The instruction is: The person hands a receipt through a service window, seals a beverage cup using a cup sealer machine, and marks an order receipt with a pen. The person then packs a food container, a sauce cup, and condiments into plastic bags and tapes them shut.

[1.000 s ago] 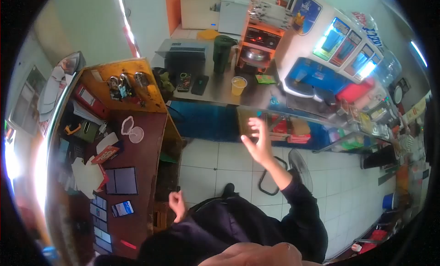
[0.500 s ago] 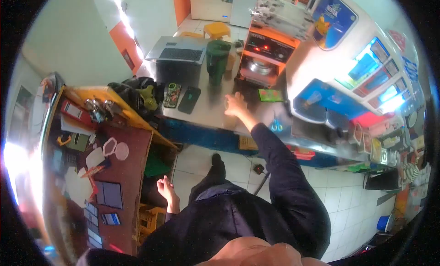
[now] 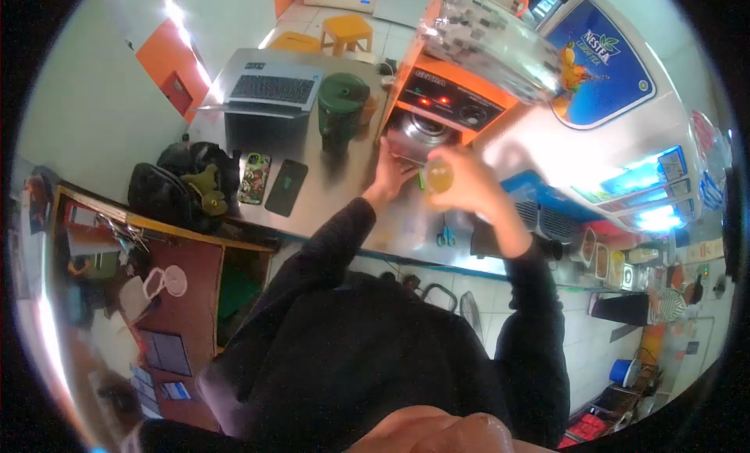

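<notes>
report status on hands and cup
Right hand gripping cup of yellow drink. Left hand open beside orange machine. Blue scissors nearby on counter, clear of both hands.

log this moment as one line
right hand: holds drink cup | left hand: open, near orange machine | scissors: on counter

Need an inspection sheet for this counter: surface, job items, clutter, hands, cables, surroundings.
Surface: metal counter, partly covered.
Job's things: cup of yellow drink, held before the orange machine, red lights lit.
Clutter: laptop, green jug, two phones, blue-handled scissors.
Hands: right hand grips the cup; left hand open near the machine, contact unclear.
Cables: none clearly made out.
Surroundings: yellow stool behind the counter; person in striped top off right.
</notes>
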A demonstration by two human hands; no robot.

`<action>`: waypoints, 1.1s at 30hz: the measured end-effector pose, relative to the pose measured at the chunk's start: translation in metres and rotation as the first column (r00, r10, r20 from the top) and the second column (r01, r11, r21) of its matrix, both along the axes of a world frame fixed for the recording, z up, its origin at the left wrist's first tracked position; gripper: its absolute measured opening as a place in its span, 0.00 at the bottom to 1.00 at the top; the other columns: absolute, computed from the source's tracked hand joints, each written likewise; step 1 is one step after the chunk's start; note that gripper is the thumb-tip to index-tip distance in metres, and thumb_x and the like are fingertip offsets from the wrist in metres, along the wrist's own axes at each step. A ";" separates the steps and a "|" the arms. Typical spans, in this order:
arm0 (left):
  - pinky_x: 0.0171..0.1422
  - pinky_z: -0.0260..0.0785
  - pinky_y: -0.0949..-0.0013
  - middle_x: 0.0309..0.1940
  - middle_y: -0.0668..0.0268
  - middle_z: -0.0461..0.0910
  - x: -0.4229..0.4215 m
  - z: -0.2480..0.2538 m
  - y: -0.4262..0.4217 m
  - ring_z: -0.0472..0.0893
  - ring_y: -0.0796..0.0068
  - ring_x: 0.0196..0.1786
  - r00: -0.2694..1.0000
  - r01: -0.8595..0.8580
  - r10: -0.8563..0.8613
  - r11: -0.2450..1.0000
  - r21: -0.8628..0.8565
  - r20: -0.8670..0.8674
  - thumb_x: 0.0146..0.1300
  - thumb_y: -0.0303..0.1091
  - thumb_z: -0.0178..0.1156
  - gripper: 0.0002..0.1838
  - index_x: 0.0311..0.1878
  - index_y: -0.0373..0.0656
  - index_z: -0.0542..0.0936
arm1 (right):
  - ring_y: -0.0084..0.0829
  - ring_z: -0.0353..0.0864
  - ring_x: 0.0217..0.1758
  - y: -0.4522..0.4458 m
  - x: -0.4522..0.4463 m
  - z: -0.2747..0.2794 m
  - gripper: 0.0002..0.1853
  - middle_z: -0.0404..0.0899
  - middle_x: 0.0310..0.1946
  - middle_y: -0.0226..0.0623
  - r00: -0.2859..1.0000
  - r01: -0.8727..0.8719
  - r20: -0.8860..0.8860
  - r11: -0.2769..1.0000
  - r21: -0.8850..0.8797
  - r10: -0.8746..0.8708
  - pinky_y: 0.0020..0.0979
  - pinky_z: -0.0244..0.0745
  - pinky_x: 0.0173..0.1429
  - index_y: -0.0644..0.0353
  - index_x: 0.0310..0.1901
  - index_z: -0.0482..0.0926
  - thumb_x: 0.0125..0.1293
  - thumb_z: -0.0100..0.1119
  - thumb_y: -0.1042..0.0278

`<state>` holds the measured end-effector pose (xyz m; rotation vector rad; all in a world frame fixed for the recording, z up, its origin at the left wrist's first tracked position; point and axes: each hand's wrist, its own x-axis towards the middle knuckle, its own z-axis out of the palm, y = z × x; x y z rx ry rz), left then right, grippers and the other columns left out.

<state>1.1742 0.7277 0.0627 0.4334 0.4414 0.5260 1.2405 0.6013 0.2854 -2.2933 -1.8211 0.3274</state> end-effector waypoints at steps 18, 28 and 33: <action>0.47 0.60 0.67 0.40 0.70 0.75 -0.067 -0.026 -0.091 0.71 0.73 0.42 0.885 -0.290 0.337 0.939 0.188 -0.321 0.62 0.73 0.36 0.35 0.51 0.50 0.70 | 0.46 0.70 0.59 0.069 0.063 -0.101 0.36 0.71 0.54 0.43 0.998 -0.012 -0.053 0.956 0.294 0.028 0.44 0.70 0.58 0.47 0.55 0.71 0.39 0.72 0.57; 0.59 0.61 0.55 0.62 0.65 0.68 -0.096 -0.017 -0.109 0.67 0.66 0.58 0.952 -0.139 0.169 0.982 0.130 -0.257 0.64 0.71 0.35 0.41 0.69 0.50 0.59 | 0.50 0.65 0.65 0.060 0.068 -0.134 0.42 0.66 0.62 0.47 0.996 -0.080 -0.009 0.914 0.398 0.091 0.42 0.64 0.64 0.50 0.64 0.64 0.47 0.72 0.52; 0.73 0.45 0.44 0.75 0.63 0.42 -0.079 0.005 -0.116 0.48 0.62 0.75 0.996 -0.019 0.008 0.992 0.127 0.085 0.64 0.71 0.34 0.45 0.75 0.51 0.42 | 0.44 0.66 0.67 0.032 0.075 -0.099 0.30 0.68 0.63 0.47 0.937 -0.117 -0.253 0.900 0.420 0.240 0.39 0.62 0.67 0.57 0.60 0.71 0.56 0.68 0.61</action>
